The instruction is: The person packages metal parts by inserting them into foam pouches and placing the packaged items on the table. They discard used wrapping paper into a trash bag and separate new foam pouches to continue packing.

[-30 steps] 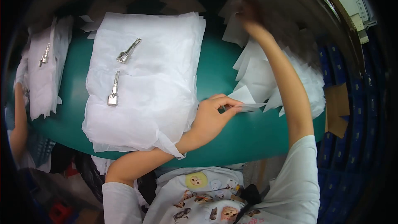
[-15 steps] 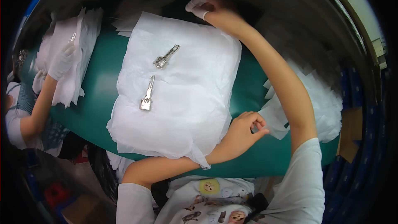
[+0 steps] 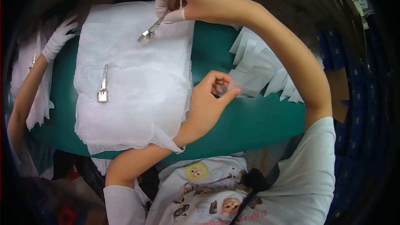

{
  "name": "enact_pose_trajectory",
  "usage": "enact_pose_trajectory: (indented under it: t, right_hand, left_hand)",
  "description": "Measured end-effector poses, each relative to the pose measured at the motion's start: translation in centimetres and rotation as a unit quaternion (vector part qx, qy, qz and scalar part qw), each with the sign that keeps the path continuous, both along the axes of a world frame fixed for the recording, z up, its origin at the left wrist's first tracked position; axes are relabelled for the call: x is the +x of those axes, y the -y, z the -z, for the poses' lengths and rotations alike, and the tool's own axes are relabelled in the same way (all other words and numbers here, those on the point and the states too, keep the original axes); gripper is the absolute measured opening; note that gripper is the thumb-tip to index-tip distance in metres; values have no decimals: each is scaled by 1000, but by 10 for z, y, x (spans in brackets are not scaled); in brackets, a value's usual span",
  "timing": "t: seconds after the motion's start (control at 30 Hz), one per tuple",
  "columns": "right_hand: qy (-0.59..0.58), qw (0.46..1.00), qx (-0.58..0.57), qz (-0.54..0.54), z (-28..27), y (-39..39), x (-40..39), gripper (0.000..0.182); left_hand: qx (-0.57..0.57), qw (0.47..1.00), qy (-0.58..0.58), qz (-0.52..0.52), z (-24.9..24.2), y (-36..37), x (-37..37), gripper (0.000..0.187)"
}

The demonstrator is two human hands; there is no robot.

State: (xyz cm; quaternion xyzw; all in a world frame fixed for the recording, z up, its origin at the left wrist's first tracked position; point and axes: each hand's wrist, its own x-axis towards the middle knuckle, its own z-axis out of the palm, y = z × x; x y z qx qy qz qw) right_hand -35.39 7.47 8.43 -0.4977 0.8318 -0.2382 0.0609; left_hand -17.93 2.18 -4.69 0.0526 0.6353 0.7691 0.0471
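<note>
My right hand (image 3: 177,4), with white covers on its fingertips, pinches the upper end of a shiny metal piece (image 3: 151,32). That piece slants over the far part of a stack of white tissue paper (image 3: 137,83). A second metal piece (image 3: 103,85), slim at one end and blocky at the other, lies on the stack's left half. To the right of the stack, my left hand (image 3: 213,96) is closed, with a thin translucent paper sheet (image 3: 248,84) between thumb and fingers. My left forearm crosses the stack's near right corner, where a twisted strip of tissue (image 3: 166,139) lies against the wrist.
Fanned thin sheets (image 3: 277,66) lie on the right of the green tabletop (image 3: 250,121). On the left, another person's gloved hand (image 3: 60,37) hovers near a second paper pile (image 3: 35,79) bearing a metal piece. Blue bins (image 3: 354,100) stand at far right.
My right hand has come over the stack and taken hold of the farther metal piece. My left hand now has a thin sheet. The view has shifted; the other person's hand has lifted off their pile.
</note>
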Motion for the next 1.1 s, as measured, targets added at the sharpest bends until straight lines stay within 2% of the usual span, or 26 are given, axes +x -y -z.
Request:
enact_pose_trajectory:
  t: [0.07,0.1,0.13,0.17,0.27,0.47,0.63,0.73,0.83,0.93,1.03,1.1]
  right_hand:
    - [30,999,-34,17,-15,-37,21,18]
    - [88,993,-21,76,-24,-56,34,17]
    - [97,989,-65,88,-26,-76,45,17]
    - [114,986,-51,111,-37,-91,59,15]
    - [45,993,17,109,-54,-126,87,15]
    - [-18,992,56,114,-40,-146,111,15]
    - [12,985,17,171,-19,-136,121,15]
    - [83,971,43,219,-12,-133,127,15]
    - [41,984,57,166,-2,-136,124,22]
    - [81,976,-31,202,-4,-127,129,29]
    - [89,979,-57,177,2,-127,131,33]
    - [47,991,-16,122,14,-131,124,32]
  left_hand:
    - [-9,1000,-16,-22,-5,2,-1,30]
    - [-13,999,-23,-32,-4,2,-1,29]
    - [-18,998,-30,-43,-4,2,-2,29]
    - [-24,998,-37,-55,-4,3,-3,29]
    - [-19,997,-37,-67,-1,2,-3,29]
    - [-47,995,-68,-60,4,-3,-1,29]
    - [-1,997,-61,-53,8,-6,0,18]
    - [34,994,-85,-67,6,-4,-3,15]
    - [30,989,-133,-59,4,1,-4,12]
    - [23,985,-163,-51,1,6,-4,11]
    - [58,985,-148,-65,-7,7,-2,12]
    - [54,985,-150,-64,-9,8,-2,15]
